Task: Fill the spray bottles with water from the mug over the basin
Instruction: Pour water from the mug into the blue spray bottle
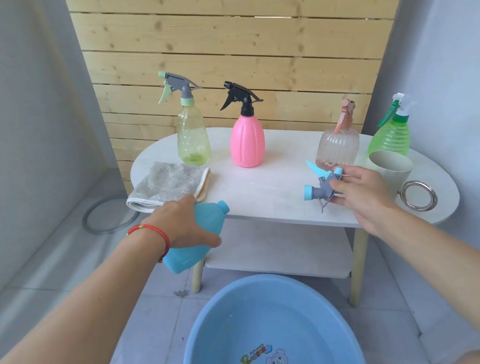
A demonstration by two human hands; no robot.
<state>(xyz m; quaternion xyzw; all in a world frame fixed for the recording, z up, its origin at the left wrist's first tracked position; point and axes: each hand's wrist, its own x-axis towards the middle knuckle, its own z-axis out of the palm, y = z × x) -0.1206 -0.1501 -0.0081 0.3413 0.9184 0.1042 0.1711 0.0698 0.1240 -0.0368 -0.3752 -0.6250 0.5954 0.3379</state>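
The left hand [187, 224] held the uncapped blue bottle [193, 241] tilted at the bench's [266, 196] near left edge, fingers wrapped round its body. The right hand [361, 191] pinched the removed spray head [323, 183]. The mug [391, 170] stood far right (contents not visible). Recommended: bring the bottle upright over the basin [222, 324] before pouring.

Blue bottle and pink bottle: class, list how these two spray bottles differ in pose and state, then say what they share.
1. The blue bottle is held tilted in the left hand, off the table edge; the pink bottle stands upright on the table.
2. The blue bottle's neck is open, its spray head held in the right hand; the pink bottle has its black head on.
Both are opaque plastic.
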